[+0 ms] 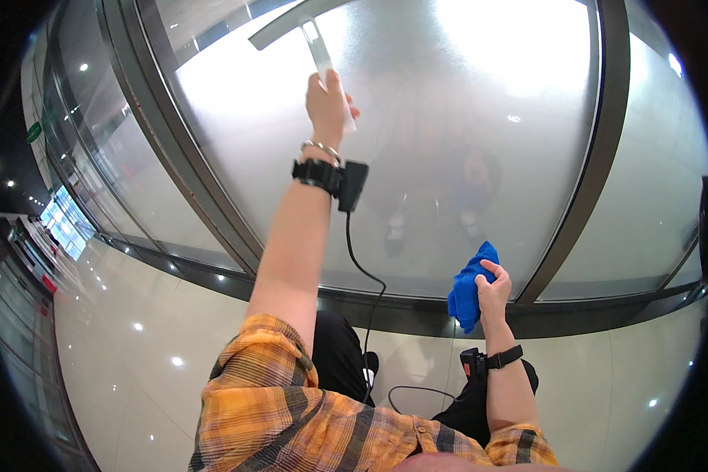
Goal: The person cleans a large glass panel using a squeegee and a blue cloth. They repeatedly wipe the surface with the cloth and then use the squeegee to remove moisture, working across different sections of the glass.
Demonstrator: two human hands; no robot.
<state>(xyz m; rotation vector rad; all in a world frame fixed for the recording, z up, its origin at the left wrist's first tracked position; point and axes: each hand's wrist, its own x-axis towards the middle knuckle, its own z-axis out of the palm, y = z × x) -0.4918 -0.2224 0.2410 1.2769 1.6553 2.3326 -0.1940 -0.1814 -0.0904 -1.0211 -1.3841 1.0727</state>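
My left hand [328,106] is raised in front of a large frosted glass pane [436,141], closed around the pale handle of a window squeegee [317,47]. The wide squeegee head lies against or close to the upper part of the pane, tilted, and its right end runs out of the top of the view. Lower down on the right, my right hand [494,290] grips a bunched blue cloth [471,292] near the bottom of the glass. Whether the cloth touches the pane I cannot tell.
Dark metal frame posts [596,159] flank the pane, with more glass panels beyond them. A dark base rail [419,315] runs along the bottom, above a glossy tiled floor [147,354]. A black cable [366,274] hangs from the device on my left wrist.
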